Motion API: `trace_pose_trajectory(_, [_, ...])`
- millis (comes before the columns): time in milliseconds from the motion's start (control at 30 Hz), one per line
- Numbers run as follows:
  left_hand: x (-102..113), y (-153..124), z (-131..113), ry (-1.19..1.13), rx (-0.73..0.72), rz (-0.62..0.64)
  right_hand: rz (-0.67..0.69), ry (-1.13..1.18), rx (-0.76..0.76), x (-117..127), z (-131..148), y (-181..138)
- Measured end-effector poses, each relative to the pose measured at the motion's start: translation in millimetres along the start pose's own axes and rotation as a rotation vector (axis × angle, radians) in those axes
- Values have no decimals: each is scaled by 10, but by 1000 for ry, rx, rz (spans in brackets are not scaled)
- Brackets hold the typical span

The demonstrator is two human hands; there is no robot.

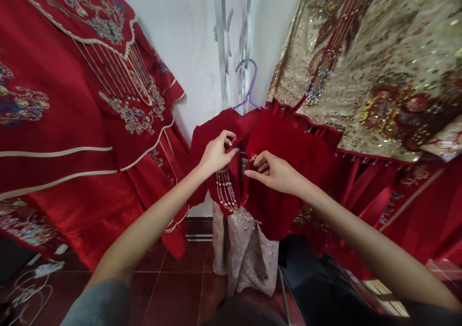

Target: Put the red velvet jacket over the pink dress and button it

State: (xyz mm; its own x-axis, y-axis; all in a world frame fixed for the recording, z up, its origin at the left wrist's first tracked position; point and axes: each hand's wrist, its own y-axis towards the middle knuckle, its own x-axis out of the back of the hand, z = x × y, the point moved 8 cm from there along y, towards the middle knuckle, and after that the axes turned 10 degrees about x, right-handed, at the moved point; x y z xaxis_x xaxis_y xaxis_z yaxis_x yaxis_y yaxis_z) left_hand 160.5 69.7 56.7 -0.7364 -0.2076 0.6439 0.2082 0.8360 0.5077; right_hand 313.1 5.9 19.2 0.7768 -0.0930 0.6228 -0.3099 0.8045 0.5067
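A small dark-red velvet jacket (285,143) hangs in front of me on a purple hanger (249,93). My left hand (218,154) pinches the jacket's left front edge near the neck opening. Opposite it, my right hand (272,171) grips the other front edge, fingers curled round the cloth. The two edges stand a little apart, with a narrow gap between them. Beaded strands (225,191) dangle below my left hand. Beneath the jacket shows a pale pinkish patterned skirt (249,249).
Red embroidered garments (72,124) with white trim hang at left. A gold sequined garment (375,71) hangs at upper right, red cloth below it. A metal rack (222,42) stands against the white wall. White cables (32,287) lie on the tiled floor at lower left.
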Motion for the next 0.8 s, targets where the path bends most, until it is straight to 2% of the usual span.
trace_pose_trajectory(100, [-58, -100, 30, -86, -2, -28, -155, 79, -8, 118, -128, -12])
trace_pose_trajectory(200, [-106, -174, 33, -174, -10, -65, -227, 52, 0, 148, -176, 8])
trace_pose_trajectory(400, [-97, -267, 3, -260, -23, -67, -218, -200, 126, 139, -204, 80])
trace_pose_trajectory(500, [-75, -329, -67, -266, -45, -41, -229, -131, 157, 168, -351, 118])
trace_pose_trajectory(633, [-68, -404, -148, -260, -58, -47, -295, 53, 108, 235, -600, 161])
trace_pose_trajectory(800, [-190, -372, -105, -340, 3, -43, -370, -79, 81, 242, -566, 189])
